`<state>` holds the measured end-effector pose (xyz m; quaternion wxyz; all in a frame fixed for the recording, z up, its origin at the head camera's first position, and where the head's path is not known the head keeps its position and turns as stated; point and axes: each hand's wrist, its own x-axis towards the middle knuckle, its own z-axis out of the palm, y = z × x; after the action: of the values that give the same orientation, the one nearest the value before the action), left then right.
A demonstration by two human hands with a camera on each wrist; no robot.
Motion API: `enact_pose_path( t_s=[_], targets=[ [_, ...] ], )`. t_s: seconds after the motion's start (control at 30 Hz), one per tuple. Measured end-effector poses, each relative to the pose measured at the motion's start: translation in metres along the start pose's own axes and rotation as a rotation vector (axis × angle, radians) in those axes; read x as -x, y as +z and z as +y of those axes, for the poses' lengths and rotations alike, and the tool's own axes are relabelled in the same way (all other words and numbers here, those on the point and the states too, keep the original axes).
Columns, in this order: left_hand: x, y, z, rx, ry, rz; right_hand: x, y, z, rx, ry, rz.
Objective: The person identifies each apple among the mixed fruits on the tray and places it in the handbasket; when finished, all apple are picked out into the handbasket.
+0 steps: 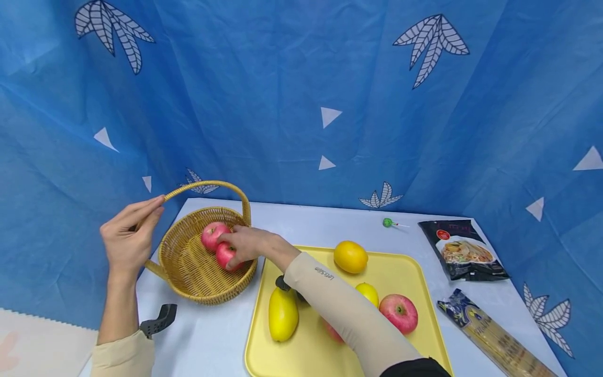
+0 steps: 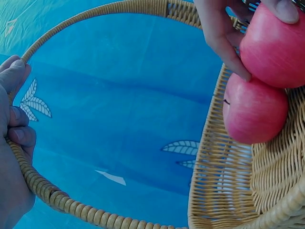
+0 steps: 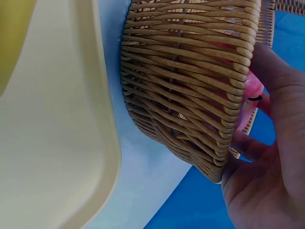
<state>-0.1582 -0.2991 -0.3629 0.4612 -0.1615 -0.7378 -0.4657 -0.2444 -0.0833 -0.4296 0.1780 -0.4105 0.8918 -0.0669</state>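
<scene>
My left hand (image 1: 129, 235) grips the raised handle (image 1: 207, 183) of a round wicker basket (image 1: 212, 299) at the left of the table. Inside the basket my right hand (image 1: 247, 243) reaches over the near wall and holds a red apple (image 1: 225, 255), fingers and thumb around it. A second red apple (image 1: 214, 233) lies right beside it. In the left wrist view the held apple (image 2: 276, 47) overlaps the other apple (image 2: 255, 112), and one fingertip is right at that lower one. The basket's weave partly hides the held apple (image 3: 251, 95) in the right wrist view.
A yellow tray (image 1: 254, 345) holds a long yellow fruit (image 1: 283, 317), an orange-yellow fruit (image 1: 350, 256), a lemon (image 1: 367, 292) and a red apple (image 1: 399, 313); my right forearm crosses above it. Farther right lie a green lollipop (image 1: 388, 222), a black food packet (image 1: 461, 248) and a noodle pack (image 1: 499, 337).
</scene>
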Motion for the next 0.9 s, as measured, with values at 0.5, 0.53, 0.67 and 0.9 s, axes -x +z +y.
enact_pose_path(
  t_s=[0.5, 0.53, 0.67, 0.9],
  targets=[
    [-0.0019, 0.0026, 0.0086, -0.001, 0.006, 0.0, -0.0027, 0.0065, -0.0021, 0.062, 0.026, 0.027],
    [-0.0022, 0.0026, 0.0087, -0.002, 0.007, 0.001, -0.0026, 0.0063, -0.0022, 0.063, 0.024, 0.027],
    [-0.0024, 0.0023, 0.0092, -0.006, 0.007, 0.002, -0.0024, 0.0062, -0.0026, 0.07, 0.011, 0.022],
    [-0.0013, 0.0018, 0.0084, 0.004, 0.004, 0.003, -0.0003, 0.0054, -0.0018, 0.076, -0.008, 0.025]
  ],
)
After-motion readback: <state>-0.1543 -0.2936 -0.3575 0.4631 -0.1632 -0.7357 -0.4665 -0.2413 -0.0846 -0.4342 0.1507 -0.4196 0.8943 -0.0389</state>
